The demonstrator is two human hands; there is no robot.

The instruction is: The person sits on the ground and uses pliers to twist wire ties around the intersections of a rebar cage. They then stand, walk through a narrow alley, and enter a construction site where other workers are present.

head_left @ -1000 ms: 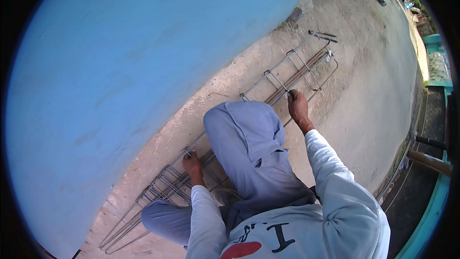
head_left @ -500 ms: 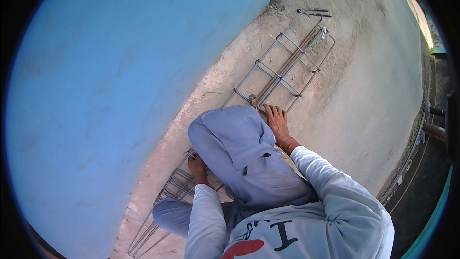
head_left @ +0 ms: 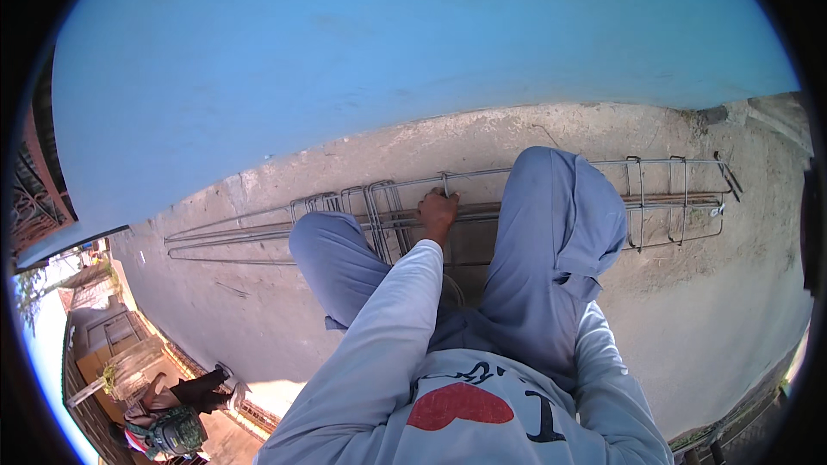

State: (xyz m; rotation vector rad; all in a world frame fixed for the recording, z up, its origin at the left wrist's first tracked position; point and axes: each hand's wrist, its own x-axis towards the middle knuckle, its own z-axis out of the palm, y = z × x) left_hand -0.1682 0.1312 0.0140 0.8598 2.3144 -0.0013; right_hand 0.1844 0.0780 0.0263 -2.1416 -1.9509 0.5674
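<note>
A long steel rebar cage (head_left: pixel 491 170) lies on the ground along the foot of the blue wall, running left to right in front of me. My left hand (head_left: pixel 438 210) is between my knees, its fingers closed around a stirrup (head_left: pixel 445 179) at the upper long bar. Close to its left, several loose stirrups (head_left: pixel 379 207) are bunched around the bars. Spaced stirrups (head_left: pixel 636 203) cross the bars at the right end. My right knee covers part of the cage. My right hand is out of sight behind my right leg; only its sleeve (head_left: pixel 601 353) shows.
The blue wall (head_left: pixel 431 43) rises right beyond the cage. My bent knees straddle the bars. At the lower left, another person (head_left: pixel 177 422) sits or crouches near a ledge. Stacked metal (head_left: pixel 39 189) shows at the far left edge.
My view has swung left, so the cage runs across instead of slanting away. My right hand has left the bars and gone behind my leg. My left hand still grips by the stirrups.
</note>
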